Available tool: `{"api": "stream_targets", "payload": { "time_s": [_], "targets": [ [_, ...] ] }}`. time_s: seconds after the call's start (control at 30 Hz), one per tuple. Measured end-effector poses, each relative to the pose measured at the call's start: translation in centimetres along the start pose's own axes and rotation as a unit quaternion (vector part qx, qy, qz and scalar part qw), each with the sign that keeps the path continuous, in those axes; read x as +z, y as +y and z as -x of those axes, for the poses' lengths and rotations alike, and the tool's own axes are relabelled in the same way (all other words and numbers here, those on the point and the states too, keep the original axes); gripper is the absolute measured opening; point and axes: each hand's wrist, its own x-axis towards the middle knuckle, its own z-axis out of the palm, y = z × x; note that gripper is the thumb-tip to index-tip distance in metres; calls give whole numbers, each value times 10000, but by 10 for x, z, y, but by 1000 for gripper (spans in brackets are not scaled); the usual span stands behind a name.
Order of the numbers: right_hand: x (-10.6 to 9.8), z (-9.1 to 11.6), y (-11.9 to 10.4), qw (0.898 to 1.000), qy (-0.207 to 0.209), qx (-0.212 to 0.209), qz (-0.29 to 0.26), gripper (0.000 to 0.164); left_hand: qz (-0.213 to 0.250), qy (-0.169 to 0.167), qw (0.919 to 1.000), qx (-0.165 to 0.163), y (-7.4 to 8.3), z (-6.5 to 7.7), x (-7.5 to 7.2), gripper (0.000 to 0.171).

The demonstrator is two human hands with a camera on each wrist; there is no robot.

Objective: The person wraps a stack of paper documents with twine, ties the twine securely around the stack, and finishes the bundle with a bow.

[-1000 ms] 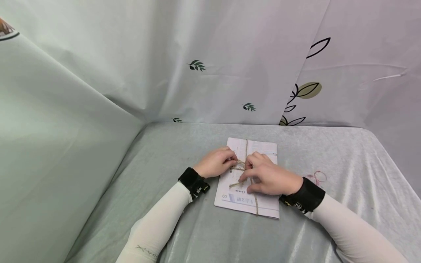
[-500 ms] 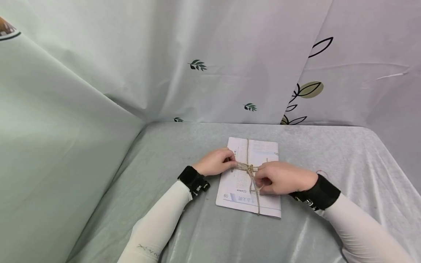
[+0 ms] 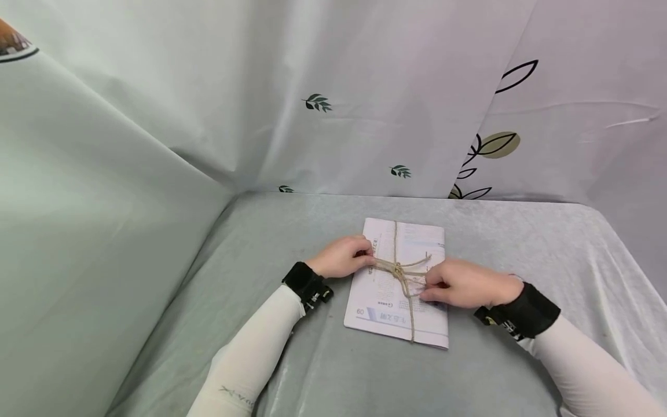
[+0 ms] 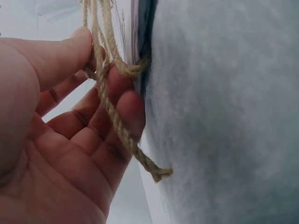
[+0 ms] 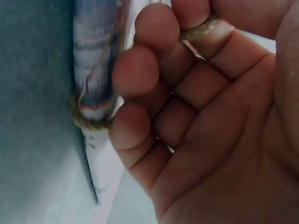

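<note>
A folded newspaper bundle (image 3: 377,315) lies flat on the table, crossed lengthwise and sideways by twine. Near its middle sits a knot (image 3: 398,270) with loops and loose strands. At the left edge, my left hand (image 3: 341,256) pinches twine between thumb and fingers; in the left wrist view a loose twine end (image 4: 122,133) hangs across those fingers. My right hand (image 3: 466,282) pinches another length of twine over the right edge, its fingers curled. In the right wrist view, a bit of that twine (image 5: 201,31) shows between thumb and forefinger. One short strand (image 3: 419,262) sticks out free.
A grey cloth covers the table (image 3: 292,231). White sheeting (image 3: 365,69) with leaf prints rises behind it and along the left side. Behind the right wristband (image 3: 531,313) a trace of a thin reddish loop shows.
My right hand has moved right from above the middle of the bundle, drawing twine with it and uncovering the knot. The left hand has stayed nearly still at the left edge.
</note>
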Motion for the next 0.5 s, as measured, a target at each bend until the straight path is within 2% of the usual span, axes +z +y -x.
{"api": "stream_targets", "payload": {
  "time_s": [0.2,0.5],
  "targets": [
    [-7,4,12,9982,-26,566,-212,33,-45,-40,9999,128,-5,0,1,14],
    [-17,9,24,9954,-5,792,-543,41,-59,-114,9992,384,-6,0,-2,17]
  ]
}}
